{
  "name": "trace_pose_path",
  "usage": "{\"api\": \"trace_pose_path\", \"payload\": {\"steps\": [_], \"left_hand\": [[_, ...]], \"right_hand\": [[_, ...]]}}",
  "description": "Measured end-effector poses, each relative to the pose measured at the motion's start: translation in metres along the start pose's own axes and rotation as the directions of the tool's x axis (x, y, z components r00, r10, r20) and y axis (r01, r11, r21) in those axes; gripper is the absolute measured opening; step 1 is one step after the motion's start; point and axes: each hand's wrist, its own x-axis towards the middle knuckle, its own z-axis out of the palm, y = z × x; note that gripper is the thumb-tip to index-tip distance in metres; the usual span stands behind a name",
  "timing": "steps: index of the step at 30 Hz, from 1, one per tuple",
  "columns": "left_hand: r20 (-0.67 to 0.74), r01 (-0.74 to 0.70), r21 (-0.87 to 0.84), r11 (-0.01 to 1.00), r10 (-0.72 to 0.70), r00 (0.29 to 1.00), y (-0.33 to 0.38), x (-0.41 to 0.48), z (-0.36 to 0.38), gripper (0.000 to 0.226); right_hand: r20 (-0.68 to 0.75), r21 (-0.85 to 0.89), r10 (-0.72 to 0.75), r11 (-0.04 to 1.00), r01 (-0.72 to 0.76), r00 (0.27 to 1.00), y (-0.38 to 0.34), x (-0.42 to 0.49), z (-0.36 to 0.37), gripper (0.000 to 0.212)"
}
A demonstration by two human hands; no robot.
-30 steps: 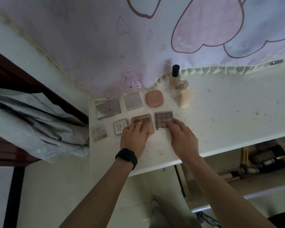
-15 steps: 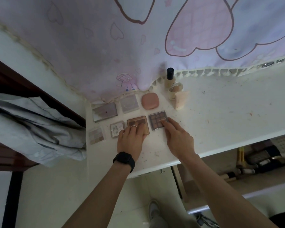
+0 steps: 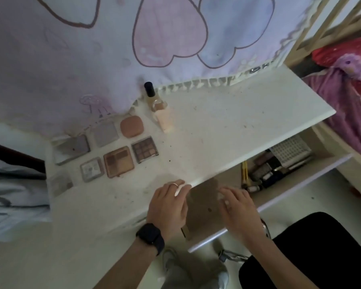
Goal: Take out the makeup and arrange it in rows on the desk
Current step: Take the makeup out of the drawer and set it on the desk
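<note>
Makeup lies in rows on the left part of the white desk (image 3: pixel 227 130). The back row holds a grey palette (image 3: pixel 72 148), a pale square palette (image 3: pixel 105 133) and a peach compact (image 3: pixel 131 126). In front lie a small white-labelled square (image 3: pixel 91 169), a brown palette (image 3: pixel 118 161) and a dark multi-shade palette (image 3: pixel 144 149). One more faint palette (image 3: pixel 60 184) is at the far left. A black-capped bottle (image 3: pixel 150 94) and a pale tube (image 3: pixel 164 118) stand behind. My left hand (image 3: pixel 168 207) and right hand (image 3: pixel 239 209) hover, fingers relaxed and holding nothing, by the desk's front edge.
Under the desk an open drawer shelf (image 3: pixel 279 184) holds more cosmetics (image 3: pixel 263 174) and a white mesh basket (image 3: pixel 291 152). A heart-print curtain (image 3: pixel 133 49) hangs behind. A bed with pink and red bedding (image 3: pixel 350 84) is at the right; grey cloth (image 3: pixel 15 195) at the left.
Both hands have let go of the brown and dark palettes and drawn back to the desk's front edge. The view has swung right, showing the drawer shelf and bed.
</note>
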Motion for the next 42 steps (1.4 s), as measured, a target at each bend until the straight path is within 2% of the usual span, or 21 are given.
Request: {"api": "trace_pose_path", "payload": {"steps": [3,7,10,13,19,24,28,31,35,38,42], "left_hand": [[0.176,-0.013,-0.155,0.988,0.041,0.984,0.049,0.01,0.024,0.037],[0.432,0.17,-0.276,0.946,-0.036,0.901,0.094,0.041,0.053,0.037],[0.532,0.247,-0.282,0.927,-0.064,0.845,0.118,0.072,0.077,0.04],[0.551,0.228,-0.265,0.937,-0.047,0.833,0.142,0.11,0.102,0.043],[0.487,0.117,-0.153,0.981,-0.028,0.873,0.178,0.162,0.147,0.041],[0.468,0.108,-0.039,0.993,-0.078,0.88,0.19,0.18,0.175,0.043],[0.479,0.106,-0.027,0.994,-0.08,0.874,0.188,0.187,0.18,0.053],[0.513,0.165,-0.084,0.983,-0.099,0.852,0.181,0.187,0.165,0.065],[0.563,0.325,-0.26,0.909,-0.131,0.816,0.171,0.172,0.136,0.039],[0.568,0.435,-0.407,0.803,-0.15,0.809,0.167,0.154,0.114,0.024],[0.547,0.499,-0.527,0.688,-0.175,0.819,0.163,0.137,0.084,0.042]], "right_hand": [[-0.074,-0.179,0.104,0.977,-0.116,0.992,0.06,-0.03,-0.02,0.034],[-0.105,-0.296,0.148,0.94,-0.172,0.984,0.11,-0.04,-0.041,0.035],[-0.099,-0.309,0.193,0.927,-0.214,0.976,0.138,-0.031,-0.05,0.042],[-0.139,-0.276,0.204,0.932,-0.236,0.969,0.163,-0.022,-0.057,0.044],[-0.207,-0.2,0.08,0.972,-0.123,0.975,0.186,-0.026,-0.049,0.032],[-0.221,-0.12,0.094,0.985,-0.122,0.971,0.189,-0.027,-0.042,0.03],[-0.202,-0.105,0.11,0.985,-0.134,0.973,0.191,-0.027,-0.042,0.03],[-0.208,-0.1,0.105,0.987,-0.128,0.972,0.192,-0.028,-0.041,0.027],[-0.221,-0.093,0.095,0.989,-0.118,0.971,0.191,-0.027,-0.043,0.025],[-0.198,-0.114,0.109,0.985,-0.134,0.974,0.188,-0.026,-0.047,0.029],[-0.188,-0.175,0.152,0.967,-0.185,0.97,0.184,-0.02,-0.056,0.03]]}}
